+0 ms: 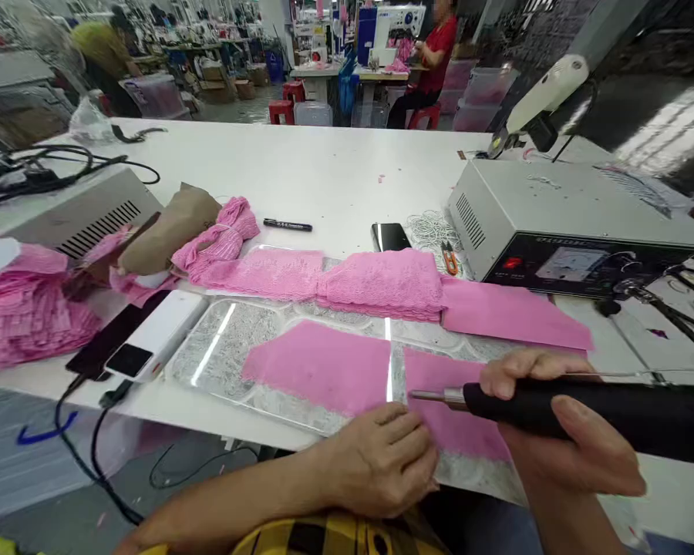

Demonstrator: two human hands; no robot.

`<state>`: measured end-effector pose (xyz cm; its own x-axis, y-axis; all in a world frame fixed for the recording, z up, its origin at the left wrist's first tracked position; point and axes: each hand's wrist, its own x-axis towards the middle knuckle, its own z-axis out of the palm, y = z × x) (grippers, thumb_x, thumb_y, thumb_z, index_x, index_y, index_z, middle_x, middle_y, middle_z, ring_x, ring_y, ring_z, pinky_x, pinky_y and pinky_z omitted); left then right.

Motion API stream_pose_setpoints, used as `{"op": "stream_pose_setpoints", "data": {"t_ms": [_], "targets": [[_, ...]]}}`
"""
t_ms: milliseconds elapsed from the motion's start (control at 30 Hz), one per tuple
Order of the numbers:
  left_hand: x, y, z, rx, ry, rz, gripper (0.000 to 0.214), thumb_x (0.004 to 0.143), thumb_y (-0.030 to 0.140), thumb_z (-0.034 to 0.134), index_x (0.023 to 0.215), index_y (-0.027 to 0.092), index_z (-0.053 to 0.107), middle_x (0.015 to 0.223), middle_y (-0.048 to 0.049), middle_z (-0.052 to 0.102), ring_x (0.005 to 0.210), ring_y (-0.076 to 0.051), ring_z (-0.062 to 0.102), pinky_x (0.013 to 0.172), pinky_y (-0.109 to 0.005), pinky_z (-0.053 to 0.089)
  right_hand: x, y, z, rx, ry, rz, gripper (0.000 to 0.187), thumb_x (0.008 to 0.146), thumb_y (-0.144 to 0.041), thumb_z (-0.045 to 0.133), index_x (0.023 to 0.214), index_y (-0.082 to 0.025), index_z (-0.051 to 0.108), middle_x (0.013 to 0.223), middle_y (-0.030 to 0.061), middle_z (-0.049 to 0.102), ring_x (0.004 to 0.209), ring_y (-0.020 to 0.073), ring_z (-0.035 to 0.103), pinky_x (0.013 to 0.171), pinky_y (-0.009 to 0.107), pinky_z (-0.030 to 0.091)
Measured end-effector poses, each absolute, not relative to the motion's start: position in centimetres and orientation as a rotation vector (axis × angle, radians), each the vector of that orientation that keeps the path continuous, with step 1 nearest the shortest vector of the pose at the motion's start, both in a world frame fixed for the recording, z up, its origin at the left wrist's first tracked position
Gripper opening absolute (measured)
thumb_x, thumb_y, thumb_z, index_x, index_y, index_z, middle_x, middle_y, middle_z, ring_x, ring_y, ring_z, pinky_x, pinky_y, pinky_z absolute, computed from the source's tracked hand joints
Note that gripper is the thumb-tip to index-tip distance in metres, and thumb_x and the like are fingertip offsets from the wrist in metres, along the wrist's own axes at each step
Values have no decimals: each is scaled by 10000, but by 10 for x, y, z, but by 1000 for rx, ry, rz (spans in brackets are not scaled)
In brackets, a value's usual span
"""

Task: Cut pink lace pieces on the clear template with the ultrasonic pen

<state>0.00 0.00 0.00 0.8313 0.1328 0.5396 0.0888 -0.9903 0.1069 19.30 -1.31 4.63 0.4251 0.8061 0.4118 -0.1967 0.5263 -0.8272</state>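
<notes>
My right hand (pixel 567 432) is wrapped around a black ultrasonic welding handpiece (pixel 532 405), its thin metal tip pointing left over a pink fabric piece (pixel 439 370). My left hand (pixel 387 459) is closed beside the tip, at the near edge of the cloth; what its curled fingers hold, if anything, is hidden. Another pink fabric piece (pixel 324 362) lies flat to the left. Both pieces rest on a clear patterned plastic sheet (pixel 208 354). Behind them stretches a row of stacked pink lace pieces (pixel 382 281) with plain pink fabric (pixel 509 312) at its right end.
A grey control box (pixel 567 223) stands right, near orange-handled snips (pixel 449 258) and a phone (pixel 390 237). A black marker (pixel 288 225) lies behind the lace. Left are a white power bank (pixel 156 335), cables and pink lace bundles (pixel 28 308). People sit at machines beyond.
</notes>
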Motion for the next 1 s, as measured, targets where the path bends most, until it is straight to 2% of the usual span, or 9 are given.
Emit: {"op": "stream_pose_setpoints", "data": {"t_ms": [233, 433, 500, 600, 733, 1000], "targets": [[0, 0, -2, 2926, 197, 806, 230, 957, 308, 530, 966, 107, 640, 961, -139, 692, 944, -214, 659, 866, -352, 545, 191, -13, 40, -796, -913, 675, 137, 701, -298, 653, 773, -184, 630, 702, 5, 609, 511, 124, 541, 485, 298, 486], [-1, 6, 7, 2827, 278, 858, 239, 967, 275, 491, 1027, 106, 649, 985, -134, 713, 977, -208, 671, 891, -342, 540, 214, -16, 47, -871, -780, 523, 140, 601, -286, 588, 700, -192, 618, 643, -4, 581, 453, 128, 502, 430, 299, 431], [0, 11, 9, 2811, 390, 916, 256, 971, 263, 483, 1075, 95, 645, 1069, -141, 711, 1088, -236, 649, 945, -365, 526, 229, -18, 50, -915, -684, 406, 150, 542, -280, 547, 654, -195, 599, 612, -11, 559, 438, 128, 484, 416, 296, 408], [2, 20, 8, 2850, 593, 874, 310, 992, 280, 454, 1184, 102, 619, 1273, -149, 645, 1299, -309, 525, 1038, -459, 476, 247, -18, 50, -957, -547, 254, 162, 481, -275, 500, 612, -201, 561, 595, -21, 540, 440, 126, 472, 423, 294, 399], [7, 27, -1, 2921, 715, 737, 347, 999, 320, 451, 1238, 115, 597, 1375, -153, 575, 1345, -355, 472, 1061, -549, 440, 250, -15, 42, -954, -498, 225, 173, 514, -302, 503, 644, -201, 557, 617, -21, 547, 466, 125, 485, 458, 302, 421], [6, 27, -3, 2929, 762, 660, 385, 1008, 377, 433, 1256, 128, 590, 1362, -132, 591, 1344, -338, 475, 1082, -544, 416, 233, -8, 37, -930, -601, 341, 159, 562, -268, 554, 702, -198, 584, 674, -20, 584, 506, 129, 522, 504, 314, 462]]}}
